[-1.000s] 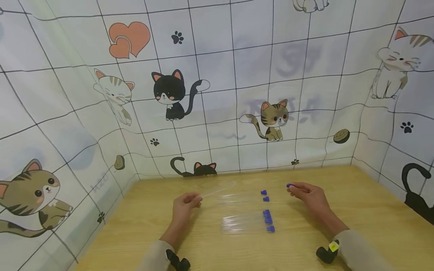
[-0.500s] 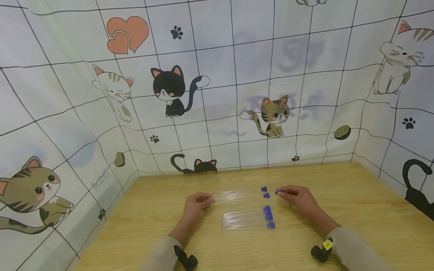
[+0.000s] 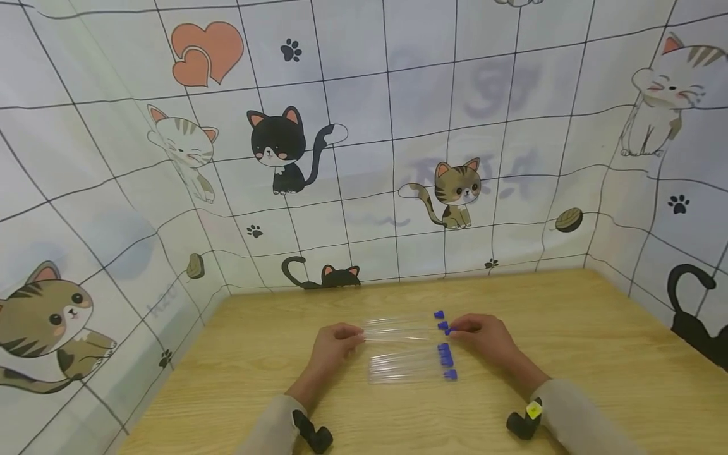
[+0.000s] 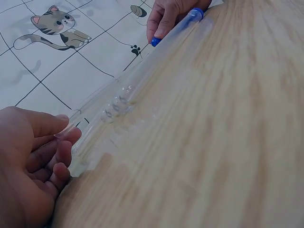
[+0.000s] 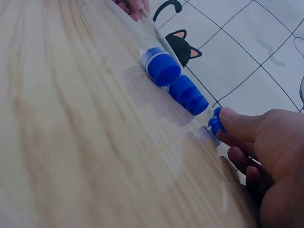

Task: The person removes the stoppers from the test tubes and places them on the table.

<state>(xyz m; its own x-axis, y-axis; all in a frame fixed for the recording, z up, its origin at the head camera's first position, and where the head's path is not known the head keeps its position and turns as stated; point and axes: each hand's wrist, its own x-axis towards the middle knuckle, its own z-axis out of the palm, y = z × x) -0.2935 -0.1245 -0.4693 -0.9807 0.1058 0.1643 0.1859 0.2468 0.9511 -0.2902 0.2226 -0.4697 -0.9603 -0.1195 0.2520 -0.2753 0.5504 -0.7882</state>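
Observation:
In the head view my left hand (image 3: 335, 344) pinches the near-left end of a clear test tube (image 3: 398, 337), thumb on one side and fingers on the other. At the tube's other end my right hand (image 3: 483, 335) pinches a small blue cap (image 3: 448, 331) between thumb and forefinger. The left wrist view has my thumb and forefinger at the tube's clear end, with the right hand's blue cap (image 4: 155, 42) at the far side. In the right wrist view the pinched cap (image 5: 217, 121) sits beyond the row of other capped tubes.
Several clear tubes with blue caps (image 3: 446, 358) lie side by side in front on the wooden table (image 3: 273, 379). Others, with caps (image 3: 439, 315), lie behind. A cat-patterned cloth (image 3: 364, 189) hangs round the table's back and sides.
My left hand has moved right with the tube, and my right hand has moved left with the cap. The hands are closer together, a tube's length apart, beside the back row.

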